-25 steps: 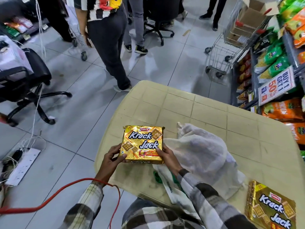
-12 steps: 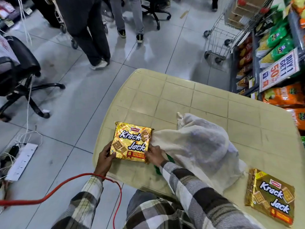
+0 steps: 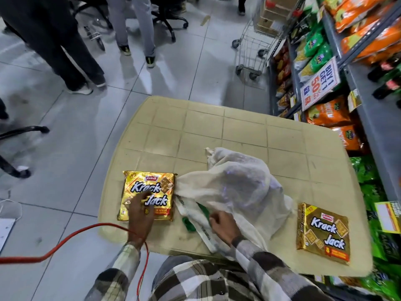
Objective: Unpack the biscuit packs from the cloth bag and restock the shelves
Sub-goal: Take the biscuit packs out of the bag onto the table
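Note:
A gold Krack Jack biscuit pack (image 3: 152,183) lies flat at the front left of the beige table (image 3: 217,127). My left hand (image 3: 141,211) rests on top of it with the fingers stretched out. The white cloth bag (image 3: 238,187) lies crumpled in the middle of the table, bulging as if something is still inside. At the bag's near edge my right hand (image 3: 223,227) has its fingers curled round the hem. A second Krack Jack pack (image 3: 323,233) lies flat at the front right corner.
Store shelves (image 3: 368,118) with orange and green snack bags run along the right, touching the table's side. A shopping cart (image 3: 253,46) stands behind. People's legs (image 3: 65,51) and an office chair (image 3: 169,16) fill the aisle beyond. A red cable (image 3: 65,246) crosses my left arm.
The pack I held up in both hands now lies on the table. My right hand left it and moved to the bag's edge; my left hand lies on top.

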The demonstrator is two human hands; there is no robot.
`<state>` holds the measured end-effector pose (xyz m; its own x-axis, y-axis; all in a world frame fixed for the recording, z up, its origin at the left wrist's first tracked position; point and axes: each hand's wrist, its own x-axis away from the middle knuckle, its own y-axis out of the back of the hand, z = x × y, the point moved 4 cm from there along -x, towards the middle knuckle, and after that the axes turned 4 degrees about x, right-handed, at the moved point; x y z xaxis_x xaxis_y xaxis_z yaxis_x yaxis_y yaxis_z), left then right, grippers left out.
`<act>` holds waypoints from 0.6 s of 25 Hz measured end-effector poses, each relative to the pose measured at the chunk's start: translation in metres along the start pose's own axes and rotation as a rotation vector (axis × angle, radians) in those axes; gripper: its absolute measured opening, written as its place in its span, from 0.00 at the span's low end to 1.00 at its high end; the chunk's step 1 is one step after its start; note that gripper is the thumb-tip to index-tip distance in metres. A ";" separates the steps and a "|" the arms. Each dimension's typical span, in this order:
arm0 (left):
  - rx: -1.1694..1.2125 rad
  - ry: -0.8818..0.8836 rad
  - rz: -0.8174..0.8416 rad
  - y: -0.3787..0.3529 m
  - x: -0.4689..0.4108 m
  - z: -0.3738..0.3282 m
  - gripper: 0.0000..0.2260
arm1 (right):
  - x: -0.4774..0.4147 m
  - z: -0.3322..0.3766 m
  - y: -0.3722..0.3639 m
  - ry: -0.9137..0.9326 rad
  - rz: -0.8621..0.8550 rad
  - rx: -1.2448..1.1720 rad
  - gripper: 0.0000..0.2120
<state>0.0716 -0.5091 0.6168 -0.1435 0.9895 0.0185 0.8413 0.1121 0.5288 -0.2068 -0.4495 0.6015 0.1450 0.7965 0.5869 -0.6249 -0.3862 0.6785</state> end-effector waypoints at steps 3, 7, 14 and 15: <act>0.080 -0.158 0.560 -0.070 0.019 -0.050 0.14 | 0.020 -0.047 0.003 -0.116 0.006 0.068 0.17; -0.201 -0.235 1.155 -0.148 0.060 -0.073 0.14 | 0.038 -0.076 0.013 -0.166 -0.084 -0.048 0.33; -0.348 -0.292 0.935 -0.187 0.062 -0.077 0.25 | 0.046 -0.097 0.044 -0.126 -0.217 -0.159 0.46; -0.372 -0.309 0.905 -0.189 0.061 -0.075 0.25 | 0.046 -0.100 0.045 -0.099 -0.205 -0.121 0.45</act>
<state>-0.1350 -0.4771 0.5816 0.6494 0.6756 0.3491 0.3456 -0.6711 0.6559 -0.3046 -0.3839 0.6145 0.3491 0.8008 0.4867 -0.6610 -0.1578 0.7337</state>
